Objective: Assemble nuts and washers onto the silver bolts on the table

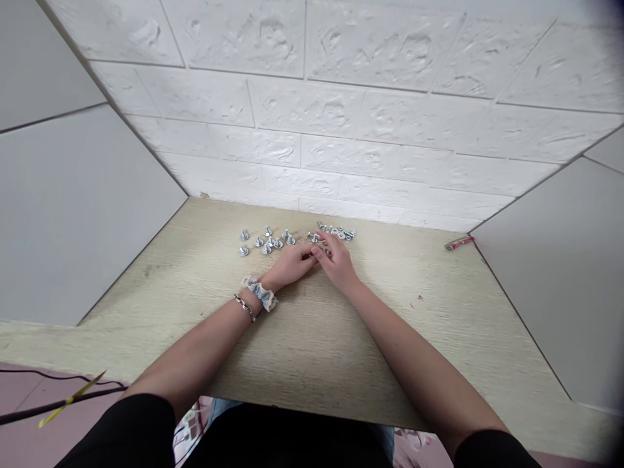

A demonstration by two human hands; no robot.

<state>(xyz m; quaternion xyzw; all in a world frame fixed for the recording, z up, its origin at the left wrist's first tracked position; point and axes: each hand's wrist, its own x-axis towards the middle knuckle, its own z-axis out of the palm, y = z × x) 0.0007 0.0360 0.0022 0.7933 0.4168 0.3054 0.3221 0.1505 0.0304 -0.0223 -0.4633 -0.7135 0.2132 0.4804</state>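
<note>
My left hand (291, 263) and my right hand (337, 262) meet at the fingertips just above the wooden board. The left fingers are closed in a pinch, and what they hold is hidden. My right thumb lies against the left fingertips, with the right fingers curled; something small and metallic shows beneath them, too small to name. A bolt with a washer (314, 238) shows right behind the fingertips. Left of the hands, several bolts fitted with washers (267, 249) stand head down, threads up. Beyond the right fingers lies a pile of loose bolts, nuts and washers (342, 234).
The wooden board (312, 351) ends at a white brick-patterned wall (341, 149), with grey panels (82, 214) at both sides. A small red-and-silver tool (459, 243) lies by the right panel. A dark rod with a yellow tie (68, 402) is at lower left.
</note>
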